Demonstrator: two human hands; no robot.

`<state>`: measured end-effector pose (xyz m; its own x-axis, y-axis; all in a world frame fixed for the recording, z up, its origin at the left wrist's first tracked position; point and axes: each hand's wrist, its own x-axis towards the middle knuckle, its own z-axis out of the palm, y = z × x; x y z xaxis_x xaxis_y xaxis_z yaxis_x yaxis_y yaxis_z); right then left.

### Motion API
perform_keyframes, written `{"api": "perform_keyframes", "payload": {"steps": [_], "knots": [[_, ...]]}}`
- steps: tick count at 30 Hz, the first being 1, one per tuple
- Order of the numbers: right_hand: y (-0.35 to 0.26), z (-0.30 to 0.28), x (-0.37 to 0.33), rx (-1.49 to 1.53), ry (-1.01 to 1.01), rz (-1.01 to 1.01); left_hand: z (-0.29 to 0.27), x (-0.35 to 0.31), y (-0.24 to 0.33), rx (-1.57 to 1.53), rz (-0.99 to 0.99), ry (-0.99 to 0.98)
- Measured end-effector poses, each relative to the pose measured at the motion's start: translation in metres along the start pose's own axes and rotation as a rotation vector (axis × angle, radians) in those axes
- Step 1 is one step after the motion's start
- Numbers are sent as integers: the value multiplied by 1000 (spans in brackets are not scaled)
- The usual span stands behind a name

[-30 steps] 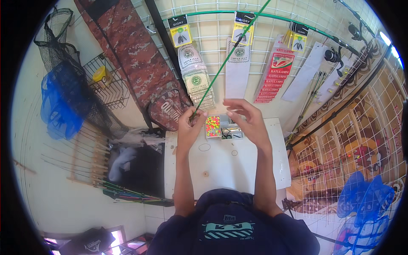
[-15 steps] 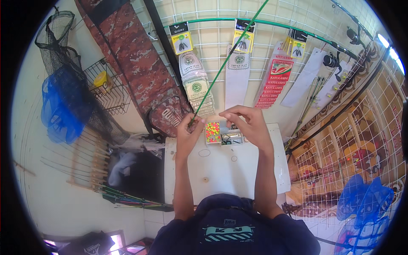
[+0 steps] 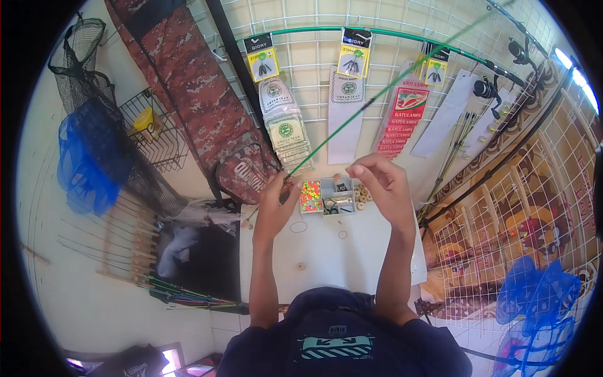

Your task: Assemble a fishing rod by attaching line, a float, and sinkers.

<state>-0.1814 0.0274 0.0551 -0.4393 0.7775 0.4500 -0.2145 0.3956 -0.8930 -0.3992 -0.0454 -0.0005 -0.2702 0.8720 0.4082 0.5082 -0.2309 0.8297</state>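
Observation:
My left hand (image 3: pixel 272 204) is closed around a thin green fishing rod (image 3: pixel 334 139), which slants up to the far right. The rod's upper part is blurred. My right hand (image 3: pixel 386 188) is held apart from the rod, thumb and forefinger pinched together. Whatever is between them is too small to make out. Just beyond and between my hands sits a box of bright pink, orange and yellow beads (image 3: pixel 311 196). Beside it is a compartment tray (image 3: pixel 338 195) with small dark and metal pieces. Several tan rings (image 3: pixel 362 196) lie next to the tray, partly behind my right hand.
The white table (image 3: pixel 326 270) bears two thin loops and a small round tan piece (image 3: pixel 301 266). A wall grid behind holds hanging packets (image 3: pixel 408 107), a camouflage rod bag (image 3: pixel 188 88) and fishing reels (image 3: pixel 487 89). Nets (image 3: pixel 91 151) hang at left, blue nets (image 3: pixel 540 295) at right.
The rod has tilted over to the right, its upper end swinging across the wall packets. My right hand has moved right, away from my left, uncovering the tan rings.

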Motion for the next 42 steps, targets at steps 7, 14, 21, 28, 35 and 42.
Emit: {"api": "perform_keyframes", "payload": {"steps": [7,14,21,28,35,42], "knots": [[46,53,-8,60,-81,104,1,-8,-6,303,184,118],[105,76,-19,-126,-131,185,4,-22,-34,592,206,83],[98,52,-29,22,-181,282,-2,-39,-61,594,185,76],[93,33,-36,-68,-94,267,2,-46,-72,380,80,-26],[99,28,-38,-98,-12,230,6,-49,-79,290,44,-45],[85,28,-39,34,107,153,11,-55,-85,219,-6,-32]]}}
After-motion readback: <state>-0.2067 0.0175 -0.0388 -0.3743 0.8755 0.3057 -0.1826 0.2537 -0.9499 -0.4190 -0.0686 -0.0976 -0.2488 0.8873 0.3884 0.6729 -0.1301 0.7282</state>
